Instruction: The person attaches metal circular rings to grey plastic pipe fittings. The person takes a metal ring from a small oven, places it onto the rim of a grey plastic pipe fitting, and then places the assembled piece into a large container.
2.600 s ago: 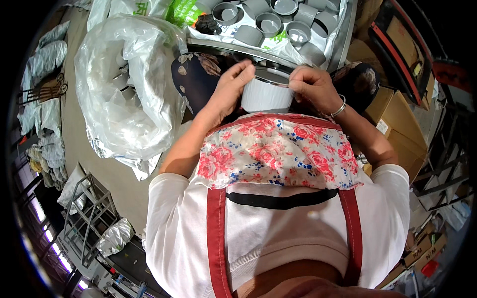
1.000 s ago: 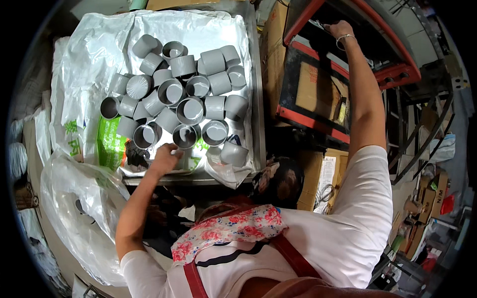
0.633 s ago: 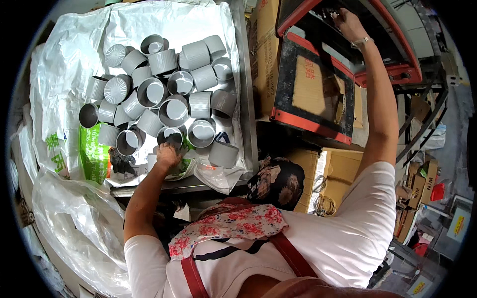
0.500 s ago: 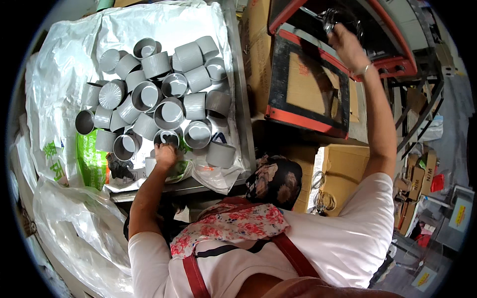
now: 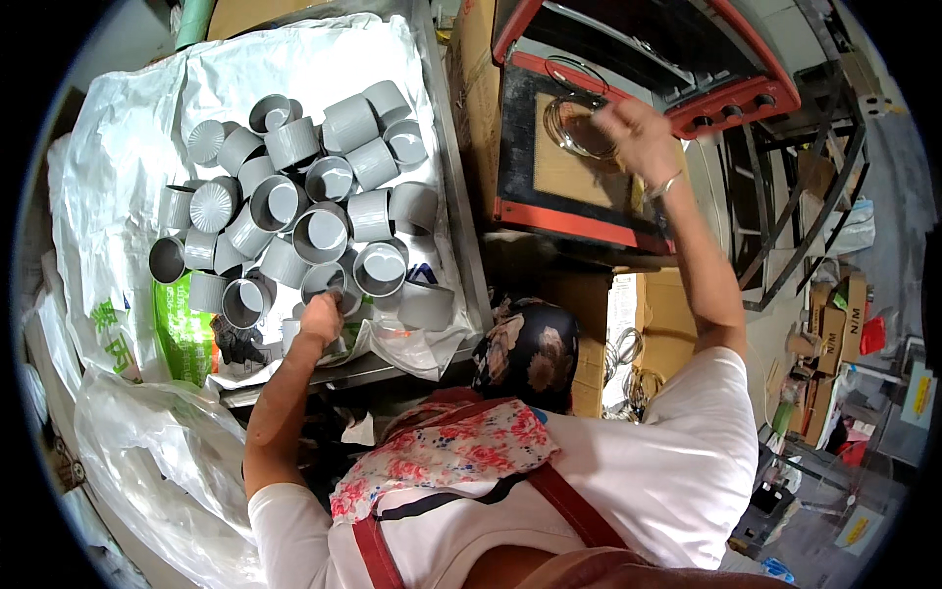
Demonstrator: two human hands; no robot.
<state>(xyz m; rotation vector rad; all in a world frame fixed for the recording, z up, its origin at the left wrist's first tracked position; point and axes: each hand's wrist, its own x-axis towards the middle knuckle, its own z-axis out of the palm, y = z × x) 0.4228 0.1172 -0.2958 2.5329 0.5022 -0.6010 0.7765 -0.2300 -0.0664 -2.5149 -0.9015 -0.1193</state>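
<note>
My left hand (image 5: 321, 318) is closed on the near rim of a grey cup (image 5: 322, 281), at the front edge of a spread of similar ribbed grey cups (image 5: 320, 234). They lie at various angles on white plastic sheeting (image 5: 128, 177). To the right, my right hand (image 5: 640, 143), blurred, hovers with fingers stretched out beside a coil of thin metal wire rings (image 5: 577, 128). The coil rests on a cardboard piece (image 5: 561, 175) lying on the lowered door (image 5: 579, 225) of a red and black countertop oven (image 5: 726, 116).
A metal table rim (image 5: 453, 187) separates the cups from the oven. Below the oven door, an open carton (image 5: 671, 306) contains more wire coils (image 5: 640, 389). A dark metal rack (image 5: 795, 221) stands to the right. Loose clear plastic (image 5: 157, 461) hangs at the lower left.
My right hand has come down and left from the oven opening. The wire coil it held now lies on the cardboard. My left hand stays at the same cup, which has tipped slightly.
</note>
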